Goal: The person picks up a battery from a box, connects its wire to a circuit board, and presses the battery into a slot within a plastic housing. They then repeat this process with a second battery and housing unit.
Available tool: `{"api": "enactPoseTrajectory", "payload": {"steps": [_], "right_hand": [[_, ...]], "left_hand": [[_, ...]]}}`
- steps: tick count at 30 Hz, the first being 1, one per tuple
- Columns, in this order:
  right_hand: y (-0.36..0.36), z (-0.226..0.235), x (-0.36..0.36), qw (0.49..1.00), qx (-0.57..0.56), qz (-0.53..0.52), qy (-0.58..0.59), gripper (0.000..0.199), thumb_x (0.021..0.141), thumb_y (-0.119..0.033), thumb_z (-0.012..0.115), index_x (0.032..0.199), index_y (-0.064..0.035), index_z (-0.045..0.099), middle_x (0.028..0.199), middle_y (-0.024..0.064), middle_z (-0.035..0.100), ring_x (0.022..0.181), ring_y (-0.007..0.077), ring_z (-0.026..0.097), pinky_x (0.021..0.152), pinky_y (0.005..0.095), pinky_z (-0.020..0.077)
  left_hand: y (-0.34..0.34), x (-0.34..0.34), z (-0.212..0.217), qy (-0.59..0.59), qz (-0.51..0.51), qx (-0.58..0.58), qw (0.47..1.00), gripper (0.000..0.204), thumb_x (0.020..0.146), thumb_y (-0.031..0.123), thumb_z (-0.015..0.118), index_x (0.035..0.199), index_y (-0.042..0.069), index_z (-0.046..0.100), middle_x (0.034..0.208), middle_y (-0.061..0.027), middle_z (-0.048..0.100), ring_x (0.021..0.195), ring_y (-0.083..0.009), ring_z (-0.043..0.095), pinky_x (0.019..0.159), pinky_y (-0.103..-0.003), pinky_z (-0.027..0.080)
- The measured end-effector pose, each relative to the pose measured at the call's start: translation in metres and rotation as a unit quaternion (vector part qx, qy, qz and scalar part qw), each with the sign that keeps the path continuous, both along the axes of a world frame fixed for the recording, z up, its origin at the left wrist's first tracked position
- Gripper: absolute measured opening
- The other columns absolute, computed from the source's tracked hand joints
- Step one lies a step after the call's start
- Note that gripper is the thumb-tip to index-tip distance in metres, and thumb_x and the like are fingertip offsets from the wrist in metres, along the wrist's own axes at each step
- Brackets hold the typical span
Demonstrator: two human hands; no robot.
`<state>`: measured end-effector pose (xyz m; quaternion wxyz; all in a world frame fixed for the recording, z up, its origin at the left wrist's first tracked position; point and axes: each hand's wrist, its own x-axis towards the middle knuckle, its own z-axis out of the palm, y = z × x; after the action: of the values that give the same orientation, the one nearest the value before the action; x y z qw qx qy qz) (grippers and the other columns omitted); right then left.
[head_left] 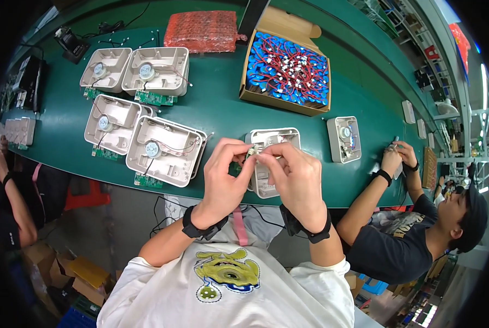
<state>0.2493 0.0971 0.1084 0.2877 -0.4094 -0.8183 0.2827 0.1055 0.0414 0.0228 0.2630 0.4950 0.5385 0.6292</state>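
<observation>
My left hand [222,174] and my right hand [298,174] meet above a white plastic housing [272,191], both closed in a pinch. Between their fingertips is a small pale part [254,149], which looks like a wire connector; its details are too small to make out. The open housing lies on the green bench just in front of me, partly covered by my hands. To its right sits another white housing [336,156], with a round speaker and a blue piece inside.
Several open white housings [165,169] with speakers, wires and green circuit boards [156,98] stand to the left. Behind my hands is a cardboard box [277,105] of blue battery packs [258,68]. A red bubble-wrap package [201,33] lies farther back. A co-worker [403,235] works at the right.
</observation>
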Motion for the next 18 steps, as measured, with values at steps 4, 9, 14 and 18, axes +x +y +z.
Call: {"api": "enactPoseTrajectory", "payload": {"steps": [4, 9, 14, 18], "right_hand": [[0.000, -0.002, -0.001, 0.990, -0.135, -0.022, 0.019, 0.008, 0.100, -0.001, 0.071, 0.101, 0.0063, 0.072, 0.081, 0.0081, 0.076, 0.059, 0.0064, 0.063, 0.049, 0.0250, 0.0456], [0.003, -0.001, 0.002, 0.960, -0.271, -0.033, 0.068, 0.011, 0.103, -0.004, 0.068, 0.105, 0.0072, 0.071, 0.083, 0.0073, 0.075, 0.060, 0.0062, 0.062, 0.051, 0.0235, 0.0454], [0.002, -0.002, 0.002, 0.962, -0.269, -0.038, 0.043, 0.012, 0.105, -0.003, 0.066, 0.109, 0.0076, 0.069, 0.087, 0.0083, 0.076, 0.062, 0.0067, 0.063, 0.053, 0.0229, 0.0471], [-0.001, 0.000, 0.000, 0.969, -0.240, -0.042, 0.037, 0.011, 0.104, -0.003, 0.067, 0.108, 0.0071, 0.070, 0.086, 0.0083, 0.076, 0.062, 0.0065, 0.063, 0.054, 0.0232, 0.0478]], "left_hand": [[0.000, 0.002, 0.001, 0.038, 0.017, 0.025, 0.999, 0.028, 0.087, -0.008, 0.077, 0.113, -0.003, 0.067, 0.108, -0.0152, 0.065, 0.080, -0.0236, 0.066, 0.070, -0.033, 0.056], [0.000, 0.001, 0.007, 0.075, 0.030, 0.041, 0.996, 0.028, 0.087, -0.010, 0.077, 0.112, -0.003, 0.067, 0.108, -0.0161, 0.065, 0.081, -0.0274, 0.068, 0.069, -0.036, 0.057], [0.001, 0.000, 0.009, 0.109, 0.033, 0.045, 0.992, 0.029, 0.086, -0.011, 0.076, 0.112, -0.004, 0.067, 0.108, -0.0176, 0.064, 0.082, -0.0328, 0.068, 0.070, -0.039, 0.057], [0.001, 0.000, 0.009, 0.114, 0.030, 0.041, 0.992, 0.030, 0.085, -0.011, 0.076, 0.113, -0.004, 0.068, 0.107, -0.0173, 0.065, 0.083, -0.0318, 0.068, 0.070, -0.038, 0.057]]}}
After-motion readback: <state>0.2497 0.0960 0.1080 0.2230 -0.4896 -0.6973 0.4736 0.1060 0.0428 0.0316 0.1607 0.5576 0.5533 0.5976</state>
